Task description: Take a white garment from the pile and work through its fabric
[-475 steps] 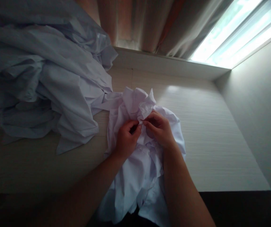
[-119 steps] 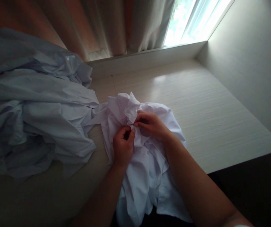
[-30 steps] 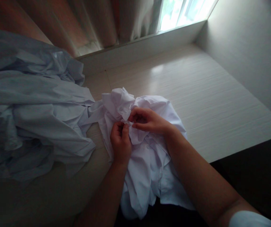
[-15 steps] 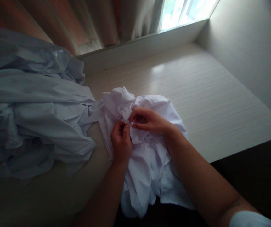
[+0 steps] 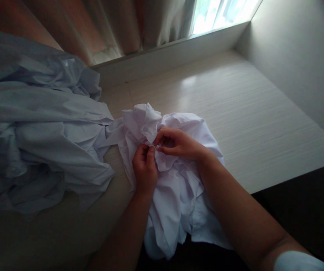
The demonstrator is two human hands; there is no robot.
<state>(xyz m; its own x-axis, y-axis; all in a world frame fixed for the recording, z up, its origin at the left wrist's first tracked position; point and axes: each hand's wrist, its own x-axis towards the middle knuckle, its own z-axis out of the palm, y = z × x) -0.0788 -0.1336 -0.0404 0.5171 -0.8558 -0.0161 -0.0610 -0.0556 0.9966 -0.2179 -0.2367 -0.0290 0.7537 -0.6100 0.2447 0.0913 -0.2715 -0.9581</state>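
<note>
A crumpled white shirt (image 5: 175,203) lies bunched on the pale wooden table (image 5: 246,124) and hangs over its near edge. My left hand (image 5: 144,169) pinches a fold of the shirt's fabric between thumb and fingers. My right hand (image 5: 177,143) is closed in a pinch on the same spot, fingertips meeting those of the left. What sits between the fingertips is too small to make out.
A big heap of pale blue-white garments (image 5: 37,124) covers the table's left side, touching the shirt. Curtains (image 5: 108,26) hang behind, beside a bright window (image 5: 221,13). A grey wall (image 5: 300,56) bounds the right. The table's near right edge drops into dark.
Over the last second both hands stay pinched on the same fold with only tiny finger shifts. Since the earliest frames my view has tilted; the shirt stays put.
</note>
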